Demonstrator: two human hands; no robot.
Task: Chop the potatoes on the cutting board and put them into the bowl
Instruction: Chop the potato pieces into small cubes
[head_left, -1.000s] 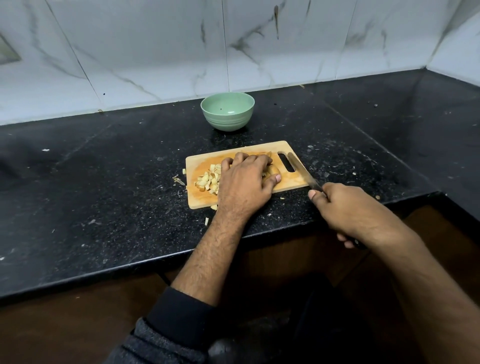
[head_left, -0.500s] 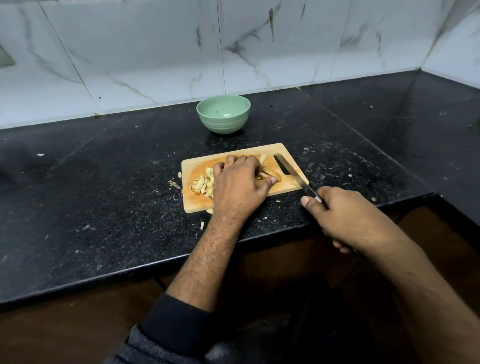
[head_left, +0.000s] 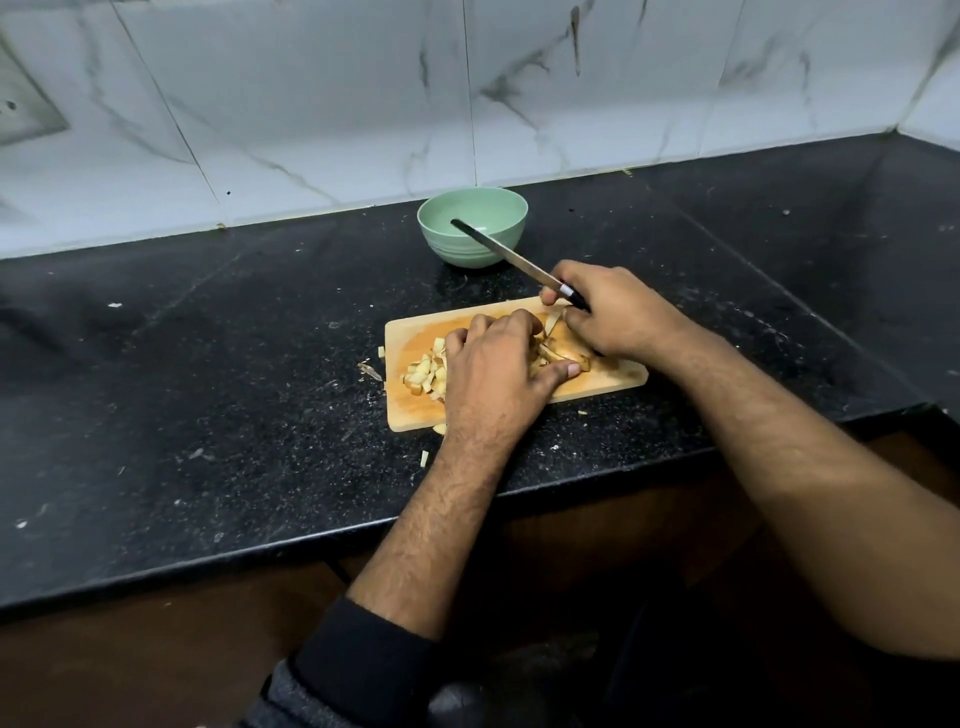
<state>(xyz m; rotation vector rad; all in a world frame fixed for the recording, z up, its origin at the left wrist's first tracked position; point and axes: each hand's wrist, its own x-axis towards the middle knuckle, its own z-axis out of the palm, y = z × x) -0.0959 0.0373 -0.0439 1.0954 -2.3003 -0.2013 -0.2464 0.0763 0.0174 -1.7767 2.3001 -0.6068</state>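
A wooden cutting board (head_left: 410, 410) lies on the black counter. Diced potato pieces (head_left: 426, 375) are heaped on its left half. My left hand (head_left: 498, 374) rests palm down over long potato strips (head_left: 558, 349) in the board's middle, fingers curled onto them. My right hand (head_left: 613, 312) is over the board's far right part, closed on a knife (head_left: 506, 253). The blade points up and left, its tip above the green bowl (head_left: 470, 249). The bowl stands just behind the board; its inside looks empty.
The black counter (head_left: 208, 395) has potato scraps beside the board's left and front edges. A white marble-tiled wall (head_left: 311, 104) runs along the back and a corner wall stands at the right. The counter's front edge runs under my forearms.
My right hand with the knife moved from the counter's front edge, right of the board, up over the board; the blade now points toward the bowl. My left hand stayed on the potatoes.
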